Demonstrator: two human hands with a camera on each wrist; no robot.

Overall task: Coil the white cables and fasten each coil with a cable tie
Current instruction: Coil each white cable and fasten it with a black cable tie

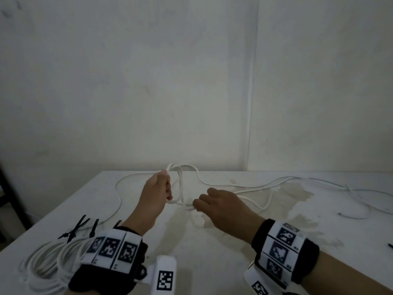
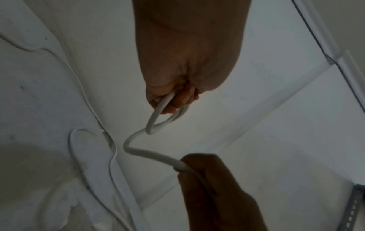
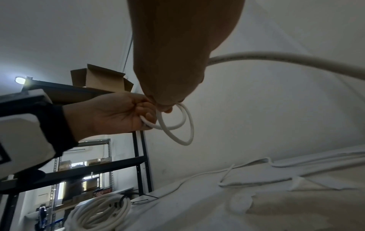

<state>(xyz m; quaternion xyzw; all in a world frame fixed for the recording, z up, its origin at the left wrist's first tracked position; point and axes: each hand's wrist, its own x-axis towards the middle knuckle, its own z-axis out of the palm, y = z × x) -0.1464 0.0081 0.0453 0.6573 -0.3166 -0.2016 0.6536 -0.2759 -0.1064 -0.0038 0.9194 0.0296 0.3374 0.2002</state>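
My left hand [image 1: 162, 188] is raised over the white table [image 1: 212, 252] and grips a few small loops of white cable [image 1: 179, 184]. The left wrist view shows its curled fingers [image 2: 177, 100] around the loops [image 2: 158, 123]. Just to the right, my right hand [image 1: 204, 204] pinches the same cable where it leaves the loops, as the left wrist view shows with the right hand [image 2: 207, 179] on the strand [image 2: 154, 154]. The cable's loose length [image 1: 265, 186] trails right across the table. Black cable ties [image 1: 81, 227] lie at the near left.
Finished white coils [image 1: 44, 265] lie at the near left corner, also the coils [image 3: 102, 214] in the right wrist view. A dark metal shelf [image 3: 94, 170] with a cardboard box [image 3: 98, 78] stands left of the table. White walls close the back and right.
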